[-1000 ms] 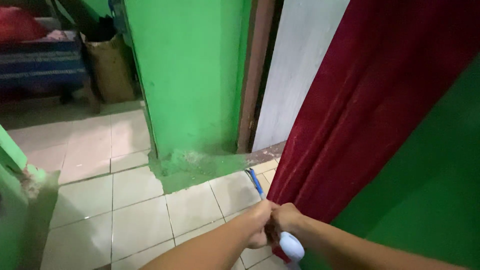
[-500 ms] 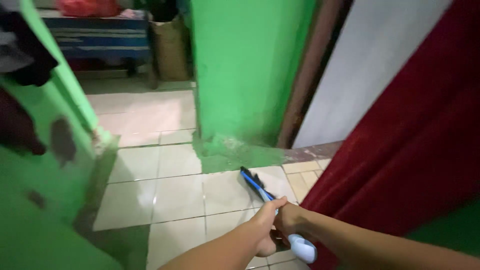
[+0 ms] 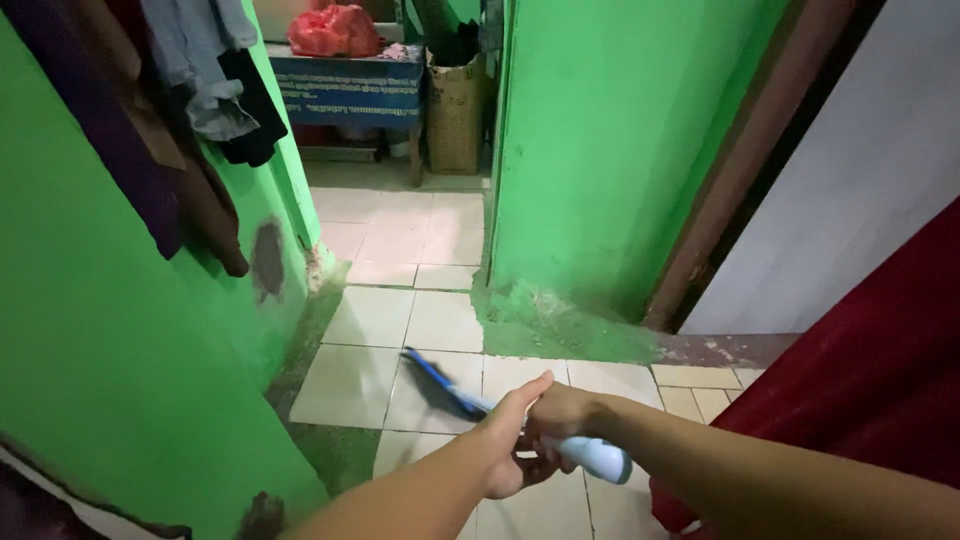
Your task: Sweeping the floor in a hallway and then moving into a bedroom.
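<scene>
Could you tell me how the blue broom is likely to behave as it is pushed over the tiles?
The broom probably feels light, since both hands grip its pale handle end alone. Its dark head looks soft, so it likely bends against the tiled floor rather than scraping.

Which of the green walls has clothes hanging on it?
The green wall on the left, closest to the camera. Dark and grey clothes hang at its top, while the green wall across the tiled floor is bare.

Walls [image 3: 600, 150] were bright green w/ dark scuffs, floor tiles [image 3: 375, 315] pale cream. Broom [image 3: 470, 395] I held was blue & black w/ a light blue handle end. Curtain [image 3: 880, 370] deep red, bag [image 3: 335, 30] in the back red, bench [image 3: 345, 90] blue-striped.
</scene>
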